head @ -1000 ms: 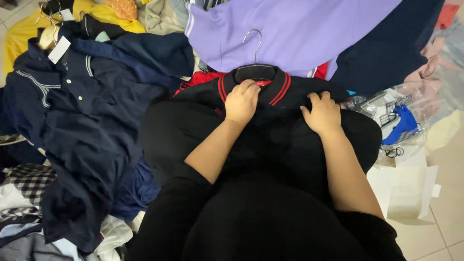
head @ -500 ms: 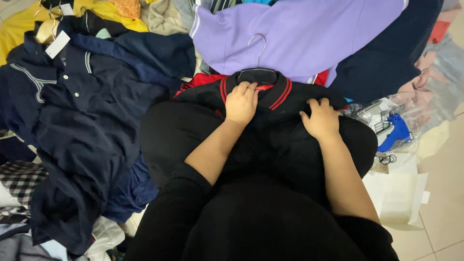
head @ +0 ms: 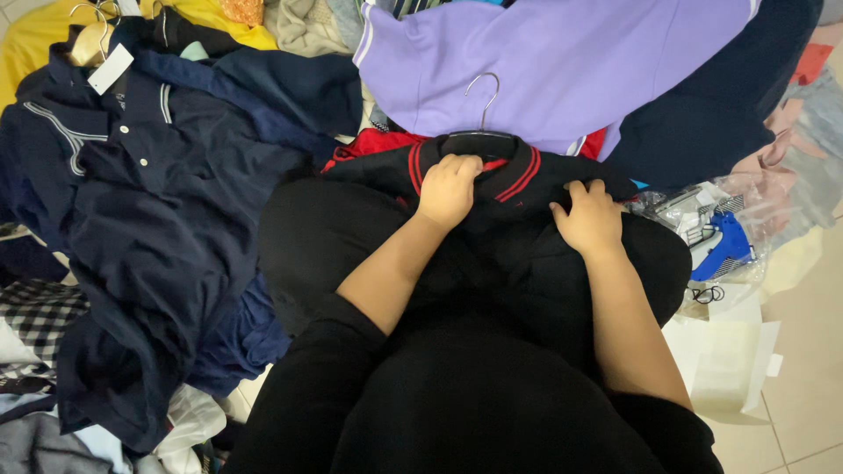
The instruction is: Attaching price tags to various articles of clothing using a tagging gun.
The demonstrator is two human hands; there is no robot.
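Black polo shirt (head: pixel 492 263) with red-striped collar (head: pixel 518 175) is on my lap, spread over my knees, collar end pointing away from me. It's on a black hanger (head: pixel 479 140) whose metal hook sticks up over the purple garment (head: pixel 562 61) behind it.

My left hand (head: pixel 448 189) is curled at the collar opening, fingers (head: pixel 461 165) tucked into the neck just under the hanger bar, pinching fabric there. My right hand (head: pixel 588 219) is flat-ish on the right shoulder of the shirt, fingertips bent and gripping the cloth. Neither hand is free.

Step, as I read it: working the neck and shoulder of the shirt around the hanger. Can't tell from this view whether the hanger arm is fully seated inside the right shoulder; black on black hides it.

Next move would need the collar held steady with the left while the right tugs the shoulder seam along the hanger arm. Slack fabric, so small pulls; the hook could snag the purple garment.

Around: navy polo (head: pixel 132 219) with a white tag spread to my left, yellow clothing (head: pixel 35 35) top left, clear plastic bags (head: pixel 711 228) and a white paper bag (head: pixel 729 360) on the tiled floor (head: pixel 808 351) to my right.
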